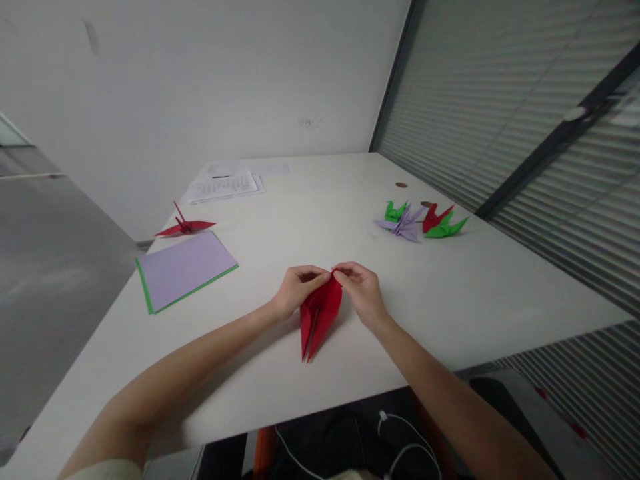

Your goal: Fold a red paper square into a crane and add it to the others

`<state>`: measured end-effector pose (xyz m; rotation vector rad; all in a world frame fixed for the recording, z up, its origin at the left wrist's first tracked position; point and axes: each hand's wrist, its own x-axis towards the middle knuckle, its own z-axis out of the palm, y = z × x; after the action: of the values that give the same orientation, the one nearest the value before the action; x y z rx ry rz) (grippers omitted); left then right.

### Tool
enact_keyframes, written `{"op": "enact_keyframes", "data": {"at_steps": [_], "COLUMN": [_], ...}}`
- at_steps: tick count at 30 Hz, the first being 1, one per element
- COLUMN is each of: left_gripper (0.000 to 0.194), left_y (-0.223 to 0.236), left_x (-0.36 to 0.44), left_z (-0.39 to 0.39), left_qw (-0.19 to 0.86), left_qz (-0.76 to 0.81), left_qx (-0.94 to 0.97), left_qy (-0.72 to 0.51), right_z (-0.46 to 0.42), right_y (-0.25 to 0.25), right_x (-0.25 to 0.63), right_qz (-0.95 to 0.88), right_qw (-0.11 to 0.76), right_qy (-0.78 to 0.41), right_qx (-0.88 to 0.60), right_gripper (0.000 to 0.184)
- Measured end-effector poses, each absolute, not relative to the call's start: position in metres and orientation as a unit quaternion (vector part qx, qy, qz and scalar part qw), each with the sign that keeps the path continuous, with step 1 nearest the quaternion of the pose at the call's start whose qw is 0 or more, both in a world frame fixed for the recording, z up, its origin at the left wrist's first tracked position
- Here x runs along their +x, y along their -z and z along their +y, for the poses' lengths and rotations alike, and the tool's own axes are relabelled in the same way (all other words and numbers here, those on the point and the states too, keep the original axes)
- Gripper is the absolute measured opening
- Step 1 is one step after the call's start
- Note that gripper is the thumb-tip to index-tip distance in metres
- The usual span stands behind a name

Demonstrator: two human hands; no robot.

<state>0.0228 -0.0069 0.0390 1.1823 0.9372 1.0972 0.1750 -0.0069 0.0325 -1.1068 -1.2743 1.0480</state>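
A partly folded red origami paper is between my hands, its two narrow points directed toward me and a slit running between them. My left hand pinches its upper left edge with thumb and fingers. At the top tip, my right hand pinches the same paper, and the fingertips of both hands nearly meet there. The paper's far end is partly covered by my fingers.
On the white table, a red paper crane stands at left behind a stack of purple and green paper sheets. Several folded cranes cluster at right. Written papers lie at the back left. Blinds line the right side.
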Motion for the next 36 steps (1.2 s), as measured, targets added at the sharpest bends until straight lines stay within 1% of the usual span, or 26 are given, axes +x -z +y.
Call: {"op": "enact_keyframes", "data": {"at_steps": [4, 10, 13, 16, 21, 27, 32, 36], "left_gripper": [0.033, 0.032, 0.031, 0.029, 0.026, 0.028, 0.026, 0.026], "left_y": [-0.037, -0.036, -0.035, -0.033, -0.032, -0.030, -0.029, -0.032], "left_x": [0.022, 0.020, 0.019, 0.019, 0.020, 0.022, 0.022, 0.021], "left_z": [-0.004, -0.002, -0.001, 0.000, -0.001, -0.003, -0.002, -0.003], "left_qw": [0.583, 0.585, 0.584, 0.580, 0.541, 0.504, 0.494, 0.505], "left_qz": [0.407, 0.414, 0.412, 0.410, 0.428, 0.455, 0.454, 0.433], "left_qx": [0.509, 0.496, 0.493, 0.495, 0.505, 0.505, 0.507, 0.521], "left_qy": [-0.485, -0.491, -0.495, -0.501, -0.518, -0.532, -0.541, -0.535], "right_z": [-0.002, 0.004, 0.006, 0.007, 0.005, 0.005, 0.008, 0.011], "right_y": [-0.028, -0.027, -0.027, -0.027, -0.028, -0.022, -0.021, -0.027], "right_x": [0.170, 0.172, 0.174, 0.173, 0.165, 0.153, 0.155, 0.161], "right_qz": [-0.535, -0.476, -0.465, -0.478, -0.528, -0.567, -0.587, -0.599], "right_qw": [0.545, 0.541, 0.532, 0.533, 0.547, 0.577, 0.586, 0.585], "right_qy": [-0.468, -0.566, -0.584, -0.557, -0.455, -0.363, -0.362, -0.369], "right_qx": [-0.446, -0.400, -0.400, -0.420, -0.464, -0.463, -0.426, -0.403], "right_gripper": [0.021, 0.026, 0.026, 0.026, 0.026, 0.023, 0.021, 0.018]}}
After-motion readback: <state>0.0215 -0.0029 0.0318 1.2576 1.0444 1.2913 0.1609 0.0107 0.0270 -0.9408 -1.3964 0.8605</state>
